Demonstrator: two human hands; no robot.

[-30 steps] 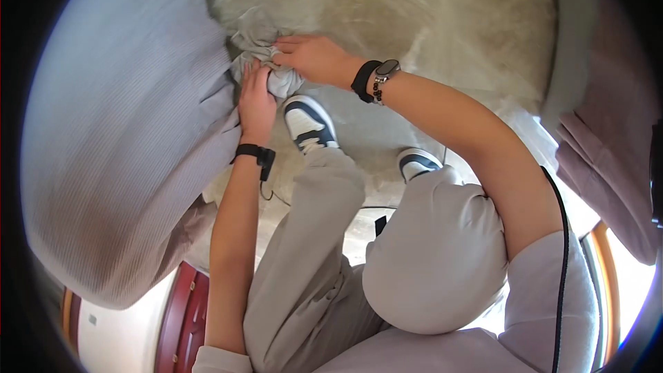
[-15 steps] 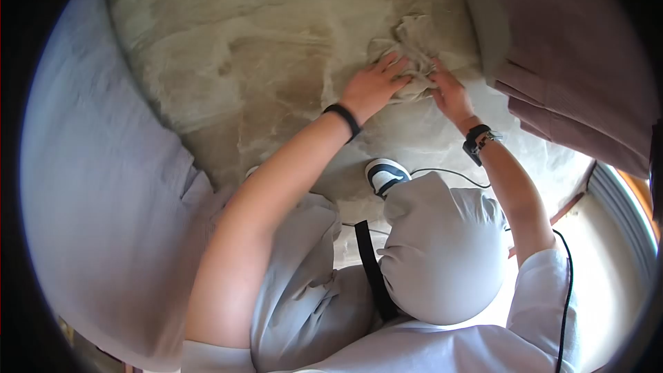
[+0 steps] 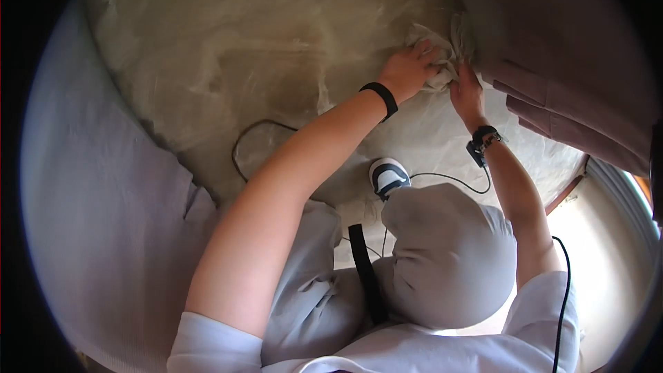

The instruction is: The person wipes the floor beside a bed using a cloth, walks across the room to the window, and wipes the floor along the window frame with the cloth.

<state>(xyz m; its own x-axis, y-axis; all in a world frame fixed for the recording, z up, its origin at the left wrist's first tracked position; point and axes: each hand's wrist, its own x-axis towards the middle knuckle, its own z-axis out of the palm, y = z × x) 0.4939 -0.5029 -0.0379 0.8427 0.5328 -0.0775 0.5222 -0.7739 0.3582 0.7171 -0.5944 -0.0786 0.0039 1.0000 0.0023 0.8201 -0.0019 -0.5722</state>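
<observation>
- Pressing on the crumpled cloth (image 3: 461, 33) in the head view, left hand (image 3: 412, 69) has its fingers spread wide; the cloth is on the floor (image 3: 276, 21), under and just past the fingertips.
- Right hand (image 3: 468, 93) is right there too, fingers touching the cloth's near edge; whether they pinch it, I can't tell.
- Brown fabric (image 3: 587, 76) hangs just beside the grip; a shoe (image 3: 389, 178) sits nearer the body than both hands.
</observation>
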